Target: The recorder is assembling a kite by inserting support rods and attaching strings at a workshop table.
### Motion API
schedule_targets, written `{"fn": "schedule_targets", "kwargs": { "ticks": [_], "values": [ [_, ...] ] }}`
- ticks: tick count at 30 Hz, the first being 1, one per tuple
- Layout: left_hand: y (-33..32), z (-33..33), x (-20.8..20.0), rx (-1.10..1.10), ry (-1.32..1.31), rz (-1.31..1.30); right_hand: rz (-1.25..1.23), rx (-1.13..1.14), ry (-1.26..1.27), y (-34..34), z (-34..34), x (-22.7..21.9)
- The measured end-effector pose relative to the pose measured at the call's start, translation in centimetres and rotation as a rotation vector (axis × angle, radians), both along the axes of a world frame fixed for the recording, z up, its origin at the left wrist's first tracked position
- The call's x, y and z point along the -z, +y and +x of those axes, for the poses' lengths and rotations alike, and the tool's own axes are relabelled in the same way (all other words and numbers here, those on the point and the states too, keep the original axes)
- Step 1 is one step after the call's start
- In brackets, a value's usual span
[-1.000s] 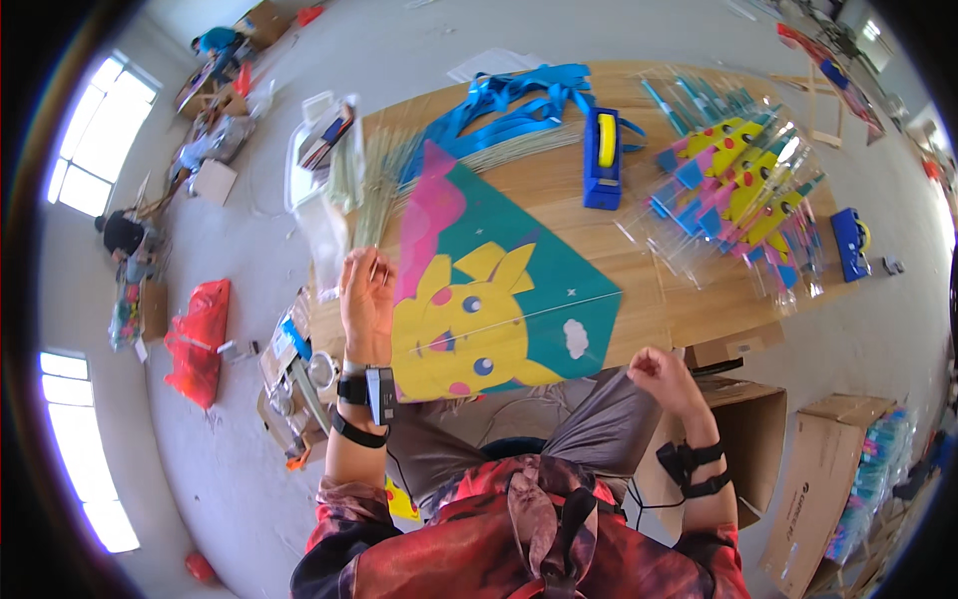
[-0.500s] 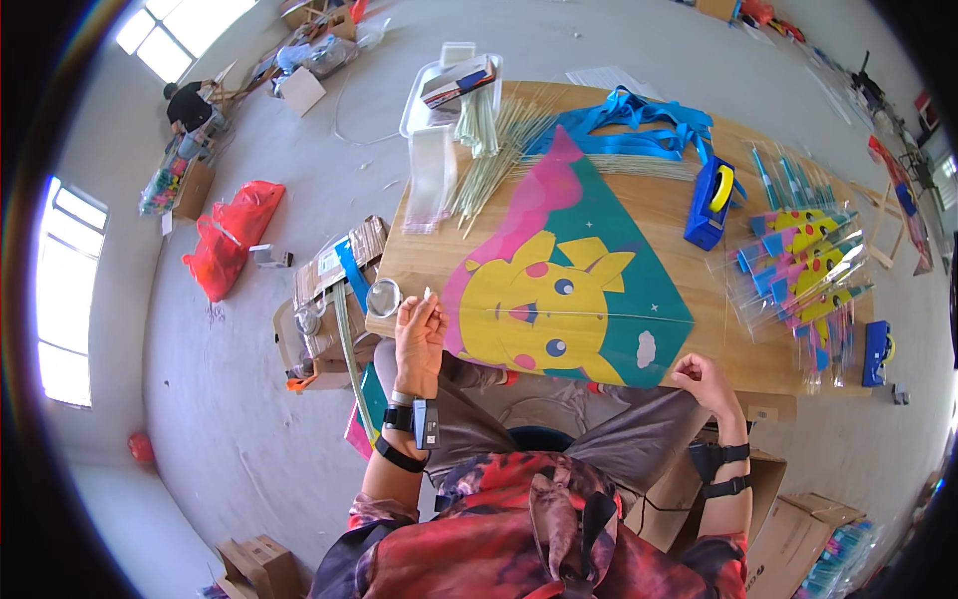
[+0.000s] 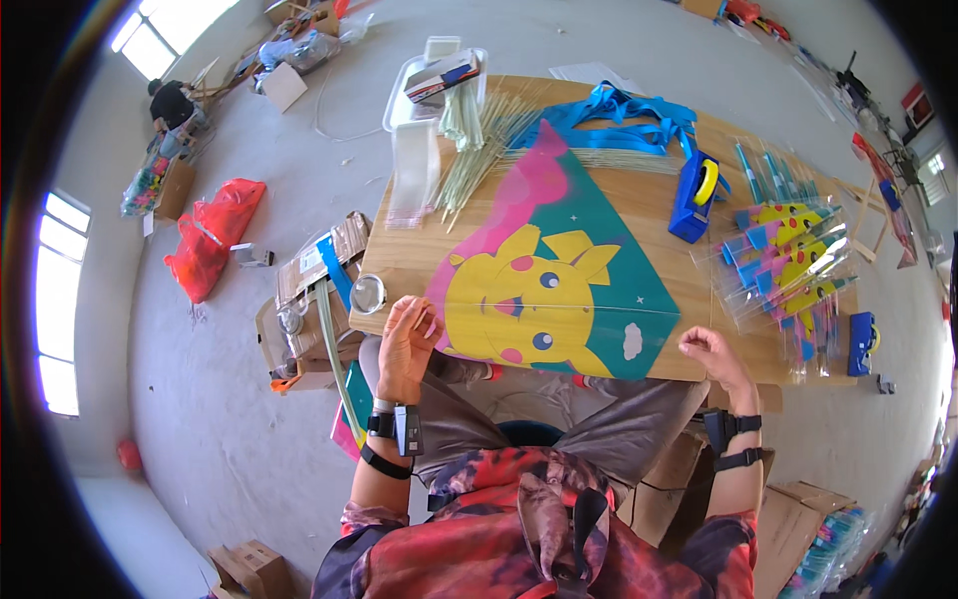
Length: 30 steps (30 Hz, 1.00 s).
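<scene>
A kite sail [image 3: 559, 215] in pink, teal and yellow, printed with a big-eyed cartoon creature, lies flat on the wooden table. A thin pale rod [image 3: 639, 311] runs across it from side to side. By the sail's left edge my left hand [image 3: 404, 349] is raised, its fingers closed in a pinch; whatever is between them is too small to make out. My right hand [image 3: 720, 357] hovers just off the sail's right corner, fingers curled in toward the thumb. Anything in that pinch is hidden. A round clear dish [image 3: 368, 293] stands at the table's left edge.
Thin sticks [image 3: 489, 150], blue ribbon [image 3: 629, 125] and a blue tape dispenser [image 3: 694, 200] lie beyond the sail. Packaged kites [image 3: 793, 255] overlap at the right, near a second dispenser [image 3: 861, 344]. Cardboard boxes [image 3: 314, 265] stand left of the table. A person [image 3: 175, 110] works far left.
My right hand has lifted away from the sail's right corner. My left hand has turned slightly, still pinched; a small white bit earlier at its fingertips no longer shows. The view has shifted a little.
</scene>
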<state>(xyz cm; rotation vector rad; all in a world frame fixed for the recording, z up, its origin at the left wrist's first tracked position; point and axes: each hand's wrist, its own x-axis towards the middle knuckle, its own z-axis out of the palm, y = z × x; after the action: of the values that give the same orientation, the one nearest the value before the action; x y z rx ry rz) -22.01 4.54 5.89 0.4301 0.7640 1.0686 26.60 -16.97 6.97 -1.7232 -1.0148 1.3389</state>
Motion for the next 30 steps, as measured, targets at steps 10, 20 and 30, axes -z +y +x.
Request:
{"fn": "schedule_targets", "kwargs": {
  "ticks": [10,20,30],
  "values": [
    [0.8,1.7,2.6,-0.022,0.130,-0.083,-0.008,0.064,0.123,2.6,2.1,2.9],
    [1.8,3.6,5.7,0.039,0.162,-0.050,-0.093,0.225,-0.010,3.6,4.7,6.0],
    [2.2,4.6,4.4,0.015,0.449,0.037,-0.056,0.389,-0.151,3.6,4.5,8.2]
  ]
}}
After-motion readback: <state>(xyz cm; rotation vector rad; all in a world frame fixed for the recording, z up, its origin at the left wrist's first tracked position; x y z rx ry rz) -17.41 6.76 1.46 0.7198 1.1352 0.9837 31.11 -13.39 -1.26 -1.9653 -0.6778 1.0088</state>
